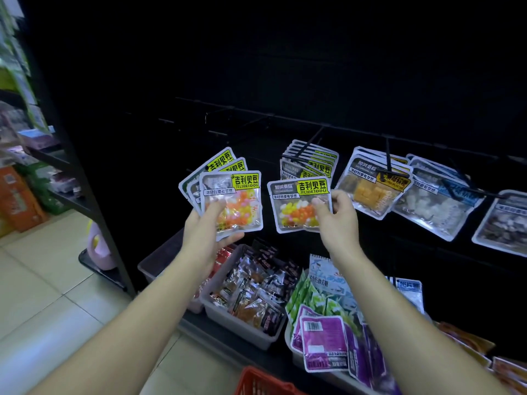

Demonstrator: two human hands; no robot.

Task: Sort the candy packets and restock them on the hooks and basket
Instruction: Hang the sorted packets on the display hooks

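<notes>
Dark shop shelving fills the background: a black back panel (256, 81) with wire hooks across it, and pale floor tiles off to the left. Take the loaded hook (312, 141), with its stack of hung jelly-bean packets (310, 162), as the landmark. Just below and in front of it, the right grip (338, 220) pinches a single packet (296, 206) by its right edge, thumb on the face and fingers behind. Left of the hook, the left grip (205, 232) is closed on a fan of matching packets (231, 201), thumb across the front one.

The step looks to be hanging the single packet on that hook, since the labels match. To do it well, I judge the pinch should shift up toward the header so the packet does not swing. The top hole should then be lined up with the hook tip and the packet slid back against the stack, face outward. The hole itself I cannot make out on this packet.

Each yellow label reads 吉利贝豆 over JILIBEIDOU, and a white strip beneath seems to read 年轻就要有梦想. Right of the hook hang yellow-cube packets (370, 192) with an orange label too small to read. Below the hook sit a grey bin (242, 326) of dark wrappers and purple packets (325, 343) showing a barcode.
</notes>
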